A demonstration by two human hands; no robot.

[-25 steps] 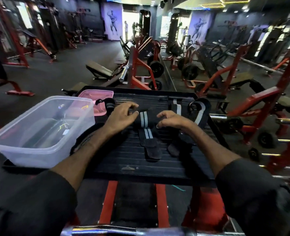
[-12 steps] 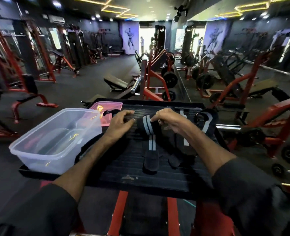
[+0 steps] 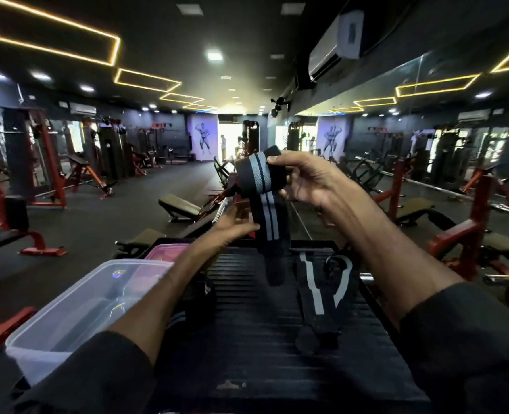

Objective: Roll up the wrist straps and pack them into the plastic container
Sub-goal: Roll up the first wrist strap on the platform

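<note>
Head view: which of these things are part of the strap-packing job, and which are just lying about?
Part of the job:
- striped wrist strap, half rolled, held up by right hand and left hand
- second strap lying on the black platform
- clear plastic container
- pink lid behind it

Lying about:
- benches and red frames
- air conditioner

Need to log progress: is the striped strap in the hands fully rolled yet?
Only partly. The striped strap is coiled at the top in the right hand; its tail hangs loose beside the left hand.
</note>
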